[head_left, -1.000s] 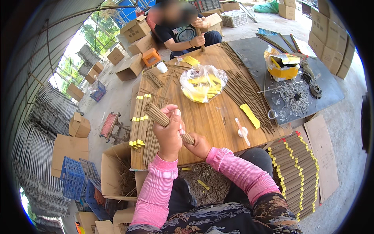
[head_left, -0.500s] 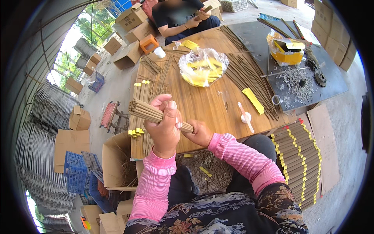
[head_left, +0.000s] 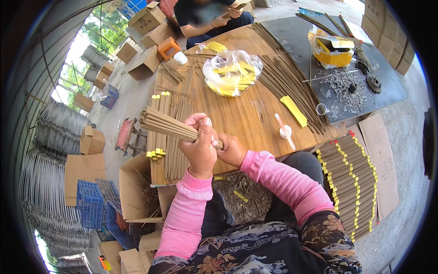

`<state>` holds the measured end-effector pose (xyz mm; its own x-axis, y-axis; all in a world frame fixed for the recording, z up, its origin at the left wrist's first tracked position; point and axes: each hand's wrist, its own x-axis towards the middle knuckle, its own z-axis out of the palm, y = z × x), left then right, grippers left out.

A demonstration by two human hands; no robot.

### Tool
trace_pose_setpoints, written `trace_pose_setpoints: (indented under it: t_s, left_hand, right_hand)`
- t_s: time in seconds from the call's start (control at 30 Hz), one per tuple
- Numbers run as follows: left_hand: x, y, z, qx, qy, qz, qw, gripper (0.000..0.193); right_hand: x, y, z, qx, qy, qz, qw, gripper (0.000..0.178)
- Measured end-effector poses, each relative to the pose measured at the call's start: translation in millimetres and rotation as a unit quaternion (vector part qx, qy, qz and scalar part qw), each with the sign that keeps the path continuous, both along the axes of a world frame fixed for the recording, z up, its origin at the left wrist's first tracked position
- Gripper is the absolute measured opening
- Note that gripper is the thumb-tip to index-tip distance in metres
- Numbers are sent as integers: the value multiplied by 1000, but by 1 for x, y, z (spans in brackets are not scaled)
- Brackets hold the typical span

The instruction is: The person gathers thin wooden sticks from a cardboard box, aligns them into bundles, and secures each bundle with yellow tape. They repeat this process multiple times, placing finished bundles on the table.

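Note:
A bundle of brown incense sticks (head_left: 166, 125) is held over the near left part of the wooden table (head_left: 237, 123). My left hand (head_left: 199, 148) is closed around it, thumb up, with a long length jutting out to the left. My right hand (head_left: 232, 150) closes on the bundle's short right end, close beside the left hand. Below and to the left lie loose sticks (head_left: 179, 157) and several finished bundles with yellow paper bands (head_left: 157, 154). A yellow paper strip (head_left: 293, 111) rests on more loose sticks (head_left: 292, 84) at the right.
A clear plastic bag of yellow strips (head_left: 232, 75) sits mid-table. Nearer are a small white pot (head_left: 285, 132) and a flat applicator (head_left: 279, 122). Banded bundles (head_left: 349, 182) are stacked at my right; an open carton (head_left: 137, 187) stands at left. Another person (head_left: 210, 20) sits across the table.
The bundle now juts out farther left of my left hand, and its right end has drawn in toward both hands. My hands have come closer together. The whole view has shifted slightly.

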<state>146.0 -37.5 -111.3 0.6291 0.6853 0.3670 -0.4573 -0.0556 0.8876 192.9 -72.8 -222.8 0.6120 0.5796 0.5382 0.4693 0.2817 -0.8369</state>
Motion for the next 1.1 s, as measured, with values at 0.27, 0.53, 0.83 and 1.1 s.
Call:
trace_pose_setpoints:
  t_s: [0.27,0.53,0.83,1.1]
  left_hand:
    - [-2,2,5,11,14,-25,1000,16]
    - [-13,23,14,-26,16,-55,998,19]
    - [-9,19,86,58,-72,106,990,15]
    - [1,9,88,48,-66,141,987,26]
  right_hand:
    - [2,0,2,0,25,42,999,19]
    - [-7,0,8,-68,60,103,991,17]
    - [-5,-4,4,-97,-38,-23,994,16]
    - [-2,-1,1,-87,-12,-29,996,17]
